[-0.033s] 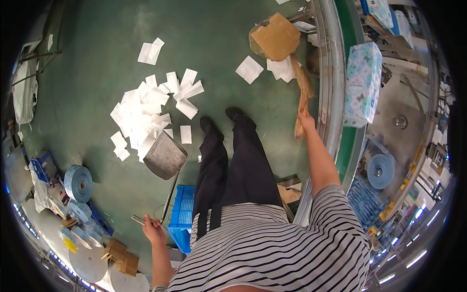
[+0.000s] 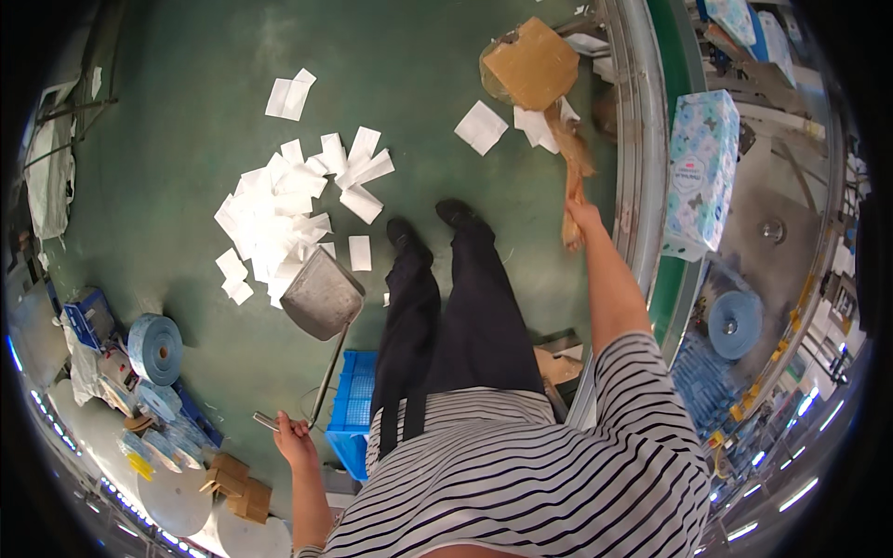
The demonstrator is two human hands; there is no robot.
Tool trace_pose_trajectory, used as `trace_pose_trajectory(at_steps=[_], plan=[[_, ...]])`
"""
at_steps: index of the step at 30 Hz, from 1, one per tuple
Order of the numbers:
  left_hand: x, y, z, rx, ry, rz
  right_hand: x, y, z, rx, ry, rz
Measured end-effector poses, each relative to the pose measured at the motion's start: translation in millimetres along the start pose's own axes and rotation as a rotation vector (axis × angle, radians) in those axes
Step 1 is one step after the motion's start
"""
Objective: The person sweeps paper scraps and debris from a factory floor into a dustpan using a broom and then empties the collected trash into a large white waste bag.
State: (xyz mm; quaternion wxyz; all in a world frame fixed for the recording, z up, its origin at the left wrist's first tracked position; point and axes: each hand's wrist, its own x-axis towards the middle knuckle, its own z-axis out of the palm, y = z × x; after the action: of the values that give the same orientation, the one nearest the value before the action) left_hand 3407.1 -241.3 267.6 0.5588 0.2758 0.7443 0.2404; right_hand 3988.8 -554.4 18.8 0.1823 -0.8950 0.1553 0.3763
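My left hand (image 2: 292, 439) is closed around the thin metal handle of a grey dustpan (image 2: 324, 293). The pan lies tilted at the near edge of a heap of white folded paper sheets (image 2: 265, 209) on the floor. On the right, my right hand (image 2: 582, 221) grips a long, crumpled tan strip (image 2: 574, 167), partly blurred, whose material I cannot make out. It runs up to a tan, cardboard-like block (image 2: 535, 63) with clear plastic at its left edge. Loose white sheets (image 2: 481, 127) lie beside the block.
A conveyor (image 2: 642, 139) with a metal side rail runs along my right, carrying a blue patterned tissue pack (image 2: 702, 172). A blue crate (image 2: 353, 395) stands beside my left leg. Blue film rolls (image 2: 155, 350) and cardboard boxes (image 2: 244, 498) are at the lower left.
My right hand and the tan strip have moved slightly away from me. The tissue pack has slid a little nearer along the conveyor. My left hand still holds the dustpan.
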Motion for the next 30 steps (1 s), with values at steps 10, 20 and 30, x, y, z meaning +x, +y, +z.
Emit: trace_pose_trajectory(at_steps=[10,20,30], plan=[[1.6,-2.2,-24.8,-0.044,0.044,-0.021,-182.2,-41.0,150.6,-0.066,-0.273,-0.100],[12.0,-10.4,-40.0,-0.254,0.180,-0.050,-304.6,-162.2,181.0,-0.372,-0.675,-0.461],[61.0,83.0,95.7,-0.237,0.057,0.061,-248.4,-250.6,-7.1,-0.505,-0.490,-0.575]])
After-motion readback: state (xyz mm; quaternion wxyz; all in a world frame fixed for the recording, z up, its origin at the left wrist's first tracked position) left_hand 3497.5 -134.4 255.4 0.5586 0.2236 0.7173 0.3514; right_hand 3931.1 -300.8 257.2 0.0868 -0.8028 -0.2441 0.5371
